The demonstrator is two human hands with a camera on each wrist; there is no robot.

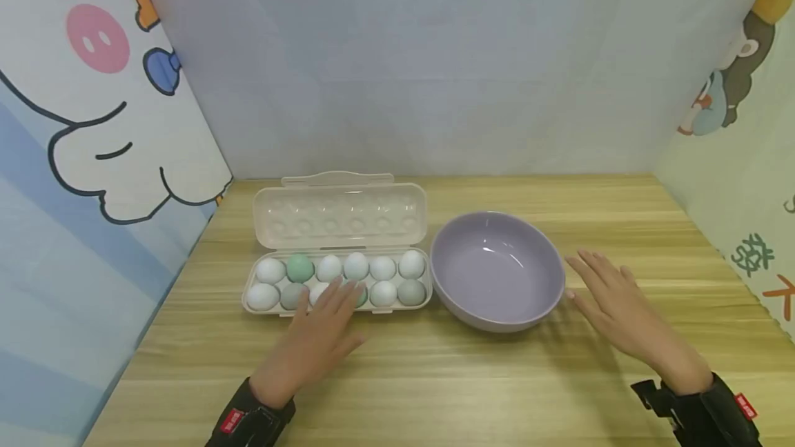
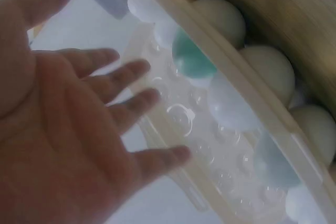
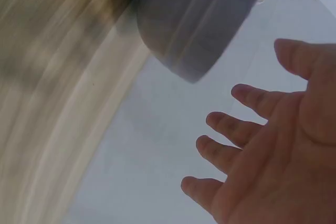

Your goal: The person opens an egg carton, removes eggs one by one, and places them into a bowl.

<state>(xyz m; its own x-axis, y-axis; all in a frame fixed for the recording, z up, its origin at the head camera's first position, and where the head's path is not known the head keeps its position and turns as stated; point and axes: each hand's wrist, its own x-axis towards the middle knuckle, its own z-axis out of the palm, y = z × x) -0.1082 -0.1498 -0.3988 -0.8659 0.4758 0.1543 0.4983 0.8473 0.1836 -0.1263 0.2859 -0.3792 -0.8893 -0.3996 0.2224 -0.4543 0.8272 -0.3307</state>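
The open carton (image 1: 340,200) of eggs (image 1: 383,293) lies toward the table's (image 1: 447,392) back-left corner, with the bowl (image 1: 497,288) beside it, toward the right edge. Both grips are released: left hand (image 1: 315,342) at the carton's front, right hand (image 1: 624,319) beside the bowl.

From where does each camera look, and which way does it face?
Head: on the head, facing forward and down over the egg carton and bowl; left hand and right hand show.
Left wrist: on that wrist, facing the egg carton; left hand shows.
Right wrist: on that wrist, facing the bowl; right hand shows.
Head and left wrist share the egg carton.
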